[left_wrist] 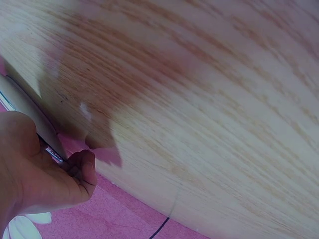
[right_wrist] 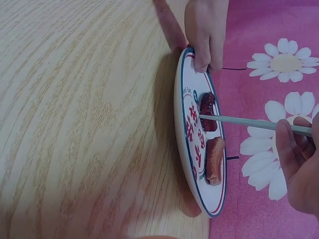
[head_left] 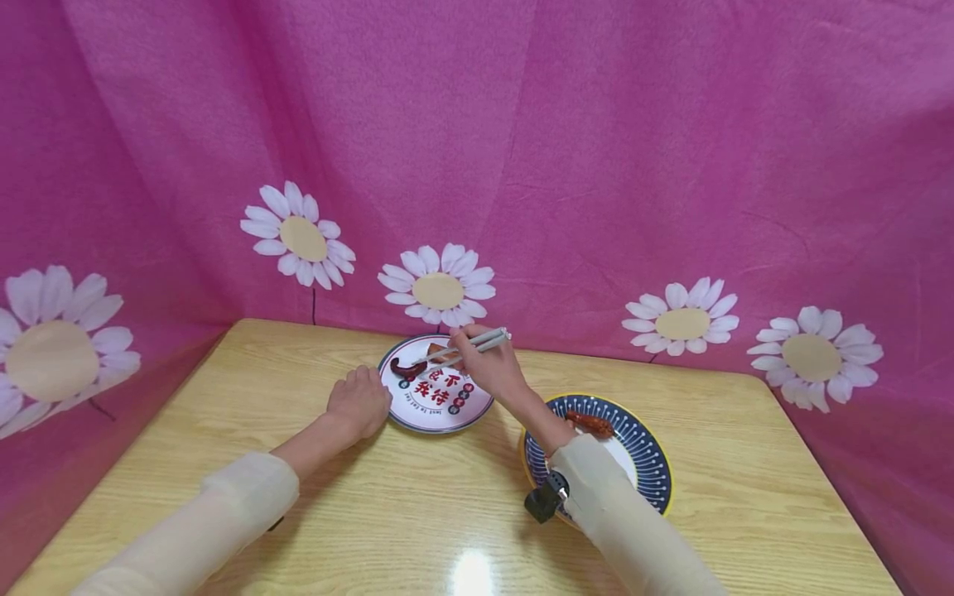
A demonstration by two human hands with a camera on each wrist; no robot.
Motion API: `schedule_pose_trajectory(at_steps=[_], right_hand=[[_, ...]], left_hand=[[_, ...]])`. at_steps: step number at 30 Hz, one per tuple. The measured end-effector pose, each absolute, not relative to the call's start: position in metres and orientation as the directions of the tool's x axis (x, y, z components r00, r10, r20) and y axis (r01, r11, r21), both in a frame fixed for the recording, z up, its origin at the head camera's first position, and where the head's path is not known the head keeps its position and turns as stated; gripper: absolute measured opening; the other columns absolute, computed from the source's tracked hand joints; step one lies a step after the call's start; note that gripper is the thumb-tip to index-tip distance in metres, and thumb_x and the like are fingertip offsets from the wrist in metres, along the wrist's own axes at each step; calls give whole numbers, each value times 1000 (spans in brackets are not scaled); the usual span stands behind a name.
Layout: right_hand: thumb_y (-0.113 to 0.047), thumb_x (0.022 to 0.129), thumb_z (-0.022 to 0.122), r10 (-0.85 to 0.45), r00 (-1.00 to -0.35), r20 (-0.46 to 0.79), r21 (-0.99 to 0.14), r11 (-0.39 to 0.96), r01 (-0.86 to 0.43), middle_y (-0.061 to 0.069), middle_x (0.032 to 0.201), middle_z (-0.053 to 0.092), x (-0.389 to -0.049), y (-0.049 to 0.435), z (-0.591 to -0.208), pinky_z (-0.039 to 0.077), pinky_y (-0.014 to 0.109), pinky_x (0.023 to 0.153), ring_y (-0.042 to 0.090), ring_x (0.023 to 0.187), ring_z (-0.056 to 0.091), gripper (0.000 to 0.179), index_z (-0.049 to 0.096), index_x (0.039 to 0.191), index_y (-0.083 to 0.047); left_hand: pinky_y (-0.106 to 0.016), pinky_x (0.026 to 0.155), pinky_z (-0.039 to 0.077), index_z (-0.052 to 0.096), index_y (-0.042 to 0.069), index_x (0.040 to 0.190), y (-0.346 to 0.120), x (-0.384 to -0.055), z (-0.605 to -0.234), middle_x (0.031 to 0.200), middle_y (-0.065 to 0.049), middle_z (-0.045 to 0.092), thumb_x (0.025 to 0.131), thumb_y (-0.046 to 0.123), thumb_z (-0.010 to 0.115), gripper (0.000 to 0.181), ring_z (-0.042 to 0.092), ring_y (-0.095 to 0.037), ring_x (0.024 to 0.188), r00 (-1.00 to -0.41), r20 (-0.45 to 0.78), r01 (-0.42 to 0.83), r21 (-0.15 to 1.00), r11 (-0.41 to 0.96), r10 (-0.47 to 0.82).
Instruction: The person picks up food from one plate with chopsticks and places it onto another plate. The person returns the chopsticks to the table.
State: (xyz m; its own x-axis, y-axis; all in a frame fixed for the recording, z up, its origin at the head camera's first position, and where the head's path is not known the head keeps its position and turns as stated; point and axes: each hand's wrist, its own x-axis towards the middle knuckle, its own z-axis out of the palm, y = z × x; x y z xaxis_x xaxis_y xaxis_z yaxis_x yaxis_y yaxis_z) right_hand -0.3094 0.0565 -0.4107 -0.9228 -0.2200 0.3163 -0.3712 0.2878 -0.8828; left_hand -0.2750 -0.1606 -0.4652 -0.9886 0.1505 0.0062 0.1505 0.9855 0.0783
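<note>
My right hand [head_left: 488, 364] holds a pair of pale grey-green chopsticks [head_left: 477, 341] over a white plate [head_left: 398, 406] with red characters and a blue rim. Their tips are at a dark red, curved, ridged piece of food [head_left: 407, 370]; I cannot tell whether they grip it. Beside it lies a lighter brown, sausage-like piece [right_wrist: 215, 159]. At the plate's left rim is my left hand [head_left: 359, 401], its fingers curled over the edge with the thumb opposite. In the left wrist view, that hand [left_wrist: 50, 169] grips the plate's edge.
A larger blue-patterned plate [head_left: 656, 463] with a yellow rim stands under my right forearm, partly hidden. On it lies a glossy reddish-brown piece of food [head_left: 590, 424]. A pink curtain [head_left: 566, 165] with white daisies hangs behind the wooden table [head_left: 417, 513].
</note>
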Motion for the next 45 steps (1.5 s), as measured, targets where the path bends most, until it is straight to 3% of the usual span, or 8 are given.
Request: schedule_pose_trajectory(at_steps=[8, 12, 18, 23, 27, 29, 37, 45], right_hand=[[-14, 101, 57, -204, -915, 347, -883, 259, -393, 20, 68, 67, -308, 57, -411, 45, 22, 45, 43, 58, 63, 29, 67, 85, 8], [-12, 101, 56, -185, -919, 349, -892, 234, -386, 22, 67, 66, -308, 57, -411, 51, 30, 47, 47, 58, 63, 29, 64, 82, 9], [-13, 102, 53, -148, -928, 342, -903, 220, -368, 20, 67, 68, -309, 58, -412, 56, 48, 54, 38, 55, 66, 33, 62, 78, 8], [-18, 103, 51, -107, -930, 352, -889, 273, -368, 17, 63, 66, -309, 58, -413, 56, 44, 51, 35, 52, 65, 37, 63, 77, 4], [-22, 103, 51, -86, -916, 393, -863, 308, -399, 11, 57, 64, -308, 58, -416, 47, 28, 43, 27, 46, 62, 39, 63, 74, 0], [-22, 104, 51, -74, -913, 401, -863, 304, -404, 10, 54, 62, -307, 58, -417, 45, 27, 42, 26, 45, 61, 39, 62, 72, -1], [-20, 104, 52, -15, -921, 390, -899, 213, -384, 23, 61, 62, -302, 59, -416, 53, 39, 45, 33, 47, 61, 39, 63, 74, 2], [-21, 104, 52, -8, -921, 390, -904, 187, -385, 16, 54, 58, -297, 60, -414, 53, 46, 46, 22, 43, 59, 38, 62, 73, 0]], left_hand=[[-47, 78, 48, 50, -14, 104, -161, -275, -464, 89, -19, 44, 103, 20, 40, 35, 49, -34, 90, -989, -3, 149, 76, 986, 150], [-47, 78, 48, 50, -14, 104, -161, -275, -464, 89, -19, 44, 103, 20, 39, 35, 49, -34, 89, -988, 0, 153, 71, 986, 154], [-48, 78, 48, 50, -14, 104, -161, -275, -464, 89, -19, 44, 103, 20, 39, 36, 49, -34, 89, -988, 1, 157, 63, 986, 158], [-47, 77, 49, 49, -14, 104, -160, -276, -464, 88, -19, 43, 103, 20, 39, 35, 49, -34, 89, -988, -2, 156, 62, 986, 156], [-48, 78, 48, 49, -14, 105, -161, -275, -464, 89, -19, 43, 103, 20, 39, 35, 49, -34, 90, -988, -5, 154, 69, 986, 155], [-48, 78, 48, 50, -14, 105, -160, -275, -464, 89, -19, 43, 103, 20, 39, 35, 49, -34, 90, -988, -4, 153, 69, 986, 154], [-47, 78, 48, 49, -14, 105, -160, -275, -464, 89, -19, 42, 103, 20, 39, 36, 48, -33, 90, -988, -12, 154, 66, 986, 155], [-48, 78, 48, 49, -15, 104, -161, -275, -463, 89, -19, 43, 103, 20, 39, 36, 48, -34, 89, -987, -10, 159, 69, 985, 160]])
